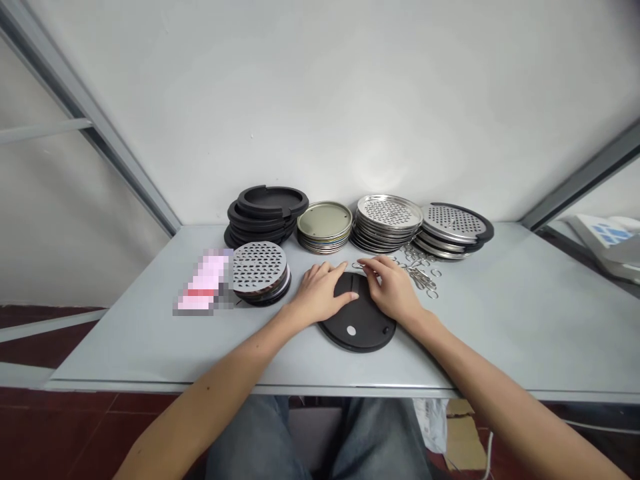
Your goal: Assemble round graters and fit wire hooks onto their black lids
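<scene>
Black round disc (357, 327) under both hands.
Left hand (320, 293), right hand (393, 287): flat, open, unclenched on its edge; metal rings (417, 273) just beside, on tabletop (500, 333).

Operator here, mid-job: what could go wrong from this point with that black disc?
The black round disc might slide on the smooth grey table top under the left hand. The right hand sits right beside the loose metal rings, so it could scatter them.

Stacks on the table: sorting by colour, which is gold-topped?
The stack of pale gold discs, beside the black rings; every other stack shows black or perforated metal.
</scene>
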### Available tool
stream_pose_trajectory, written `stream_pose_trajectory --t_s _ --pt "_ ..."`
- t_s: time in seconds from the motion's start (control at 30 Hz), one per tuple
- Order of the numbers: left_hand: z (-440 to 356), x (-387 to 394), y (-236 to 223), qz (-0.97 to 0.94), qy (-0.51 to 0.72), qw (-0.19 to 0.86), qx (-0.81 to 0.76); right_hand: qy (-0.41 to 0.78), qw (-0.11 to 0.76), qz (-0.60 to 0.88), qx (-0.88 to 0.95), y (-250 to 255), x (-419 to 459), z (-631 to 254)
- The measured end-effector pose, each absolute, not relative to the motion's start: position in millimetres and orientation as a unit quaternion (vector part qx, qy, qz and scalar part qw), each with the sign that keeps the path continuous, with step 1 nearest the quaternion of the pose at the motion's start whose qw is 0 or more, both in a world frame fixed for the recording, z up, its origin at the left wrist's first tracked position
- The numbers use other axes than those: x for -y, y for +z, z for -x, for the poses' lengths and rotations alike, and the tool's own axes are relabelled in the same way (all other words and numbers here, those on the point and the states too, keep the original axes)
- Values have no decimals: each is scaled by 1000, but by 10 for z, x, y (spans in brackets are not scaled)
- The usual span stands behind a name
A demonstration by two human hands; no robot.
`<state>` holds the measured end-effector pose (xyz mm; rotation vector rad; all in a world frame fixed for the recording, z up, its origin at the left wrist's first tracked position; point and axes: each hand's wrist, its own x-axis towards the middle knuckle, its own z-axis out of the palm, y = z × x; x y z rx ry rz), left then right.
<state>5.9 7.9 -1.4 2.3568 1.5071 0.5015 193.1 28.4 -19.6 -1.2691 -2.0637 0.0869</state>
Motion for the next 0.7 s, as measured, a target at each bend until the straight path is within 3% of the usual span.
stream_pose_trajectory --t_s 0.27,0.53,0.7 --pt "-95 -64 49 -795 164 128 -570 115 326 425 836 -133 -479 -1986" --pt "-264 -52 31 -783 233 134 -561 61 296 456 837 -174 -453 -1933" --pt "-396 -1 7 -775 233 101 -578 51 329 461 823 -168 -440 -1921"
